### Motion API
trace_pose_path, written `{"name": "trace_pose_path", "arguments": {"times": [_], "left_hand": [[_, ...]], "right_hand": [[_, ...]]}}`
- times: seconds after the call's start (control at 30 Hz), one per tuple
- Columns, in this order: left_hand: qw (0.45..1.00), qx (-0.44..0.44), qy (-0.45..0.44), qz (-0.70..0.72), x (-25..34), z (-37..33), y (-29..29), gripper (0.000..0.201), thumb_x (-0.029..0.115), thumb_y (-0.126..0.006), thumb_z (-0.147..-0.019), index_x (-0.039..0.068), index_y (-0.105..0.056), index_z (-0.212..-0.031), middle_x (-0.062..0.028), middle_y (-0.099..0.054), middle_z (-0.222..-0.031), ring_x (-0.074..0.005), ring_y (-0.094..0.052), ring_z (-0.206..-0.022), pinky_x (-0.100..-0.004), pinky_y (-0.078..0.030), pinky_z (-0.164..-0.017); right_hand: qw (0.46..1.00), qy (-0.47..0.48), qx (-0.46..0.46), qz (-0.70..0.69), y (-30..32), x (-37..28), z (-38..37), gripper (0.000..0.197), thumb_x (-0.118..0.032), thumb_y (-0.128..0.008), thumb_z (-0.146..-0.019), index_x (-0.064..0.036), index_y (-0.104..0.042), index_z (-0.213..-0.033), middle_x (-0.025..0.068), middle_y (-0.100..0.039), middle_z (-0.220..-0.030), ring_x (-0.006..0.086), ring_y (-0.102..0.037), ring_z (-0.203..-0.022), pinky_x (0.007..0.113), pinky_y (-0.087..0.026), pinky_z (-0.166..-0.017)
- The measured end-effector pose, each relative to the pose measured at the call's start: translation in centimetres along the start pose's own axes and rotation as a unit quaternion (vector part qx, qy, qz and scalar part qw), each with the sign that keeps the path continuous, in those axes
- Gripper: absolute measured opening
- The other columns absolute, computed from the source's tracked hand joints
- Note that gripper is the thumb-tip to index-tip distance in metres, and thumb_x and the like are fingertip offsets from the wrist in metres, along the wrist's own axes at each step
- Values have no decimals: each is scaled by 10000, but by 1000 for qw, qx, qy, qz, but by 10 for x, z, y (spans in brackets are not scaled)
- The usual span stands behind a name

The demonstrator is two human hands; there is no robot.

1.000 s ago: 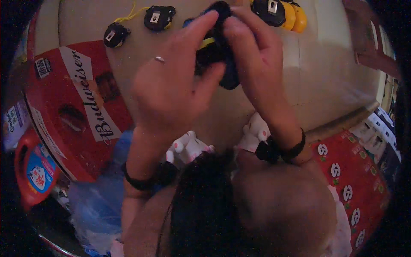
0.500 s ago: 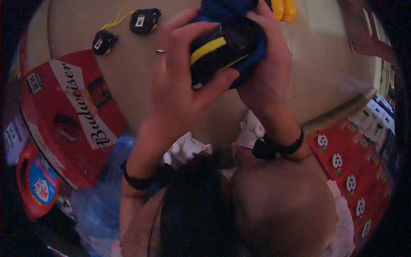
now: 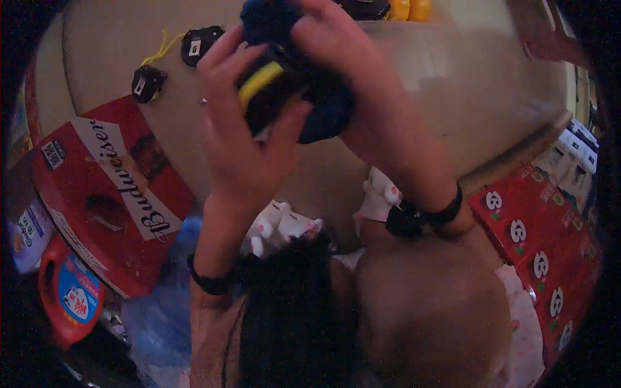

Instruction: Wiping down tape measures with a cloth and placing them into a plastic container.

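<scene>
Near the top of the view, my left hand point(image 3: 242, 123) is wrapped round a black case with a yellow stripe point(image 3: 262, 84), which looks like a tape measure. Its thumb and fingers press on opposite sides. A dark blue cloth point(image 3: 330, 113) lies against the case and bunches up above it. My right hand point(image 3: 330, 39), blurred by motion, grips the upper part of this cloth; some of its fingers are hidden. To the left on the floor rest two black tape measures point(image 3: 202, 45) with a yellow cord point(image 3: 165, 50).
A red carton point(image 3: 107, 194) stands at left, beside a red jug point(image 3: 71, 291) and blue plastic point(image 3: 158, 310). Red packaging point(image 3: 537, 258) lies at right. White slippers with animal shapes point(image 3: 284, 223) are near my knees. Yellow-orange objects point(image 3: 411, 10) sit at the far edge of the tan floor point(image 3: 466, 97).
Both hands have moved left and slightly up in view with the case and cloth. My right hand has shifted from the case's right side to the cloth above it.
</scene>
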State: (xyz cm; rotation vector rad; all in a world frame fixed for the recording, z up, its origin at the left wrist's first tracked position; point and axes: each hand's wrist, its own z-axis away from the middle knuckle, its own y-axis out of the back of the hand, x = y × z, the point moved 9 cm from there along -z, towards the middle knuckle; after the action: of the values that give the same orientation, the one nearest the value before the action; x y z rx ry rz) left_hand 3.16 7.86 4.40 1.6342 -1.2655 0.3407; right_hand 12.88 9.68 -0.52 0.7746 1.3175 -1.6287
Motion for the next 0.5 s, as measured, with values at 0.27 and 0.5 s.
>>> {"name": "trace_pose_path", "arguments": {"times": [0.27, 0.5], "left_hand": [[1000, -16, -2, -27, 4, 5, -4, 507, 66, -661, -650, 8, -430, -1098, -241, -415, -1165, -356, -455, -1053, -401, -375, -882], [998, -19, -47, 37, 12, -5, -7, 541, 99, -706, -629, -8, -457, -1098, -214, -501, -1103, -333, -513, -998, -367, -402, -871]], "right_hand": [[987, 70, 55, 133, 2, -6, -15, 242, -145, -464, -754, 1, -531, -935, 132, -581, -775, 196, -575, -755, 292, -448, -724], [970, -143, -10, -196, 18, 46, -6, 246, -167, -440, -853, -51, -484, -1065, 64, -561, -981, 150, -562, -884, 271, -451, -807]]}}
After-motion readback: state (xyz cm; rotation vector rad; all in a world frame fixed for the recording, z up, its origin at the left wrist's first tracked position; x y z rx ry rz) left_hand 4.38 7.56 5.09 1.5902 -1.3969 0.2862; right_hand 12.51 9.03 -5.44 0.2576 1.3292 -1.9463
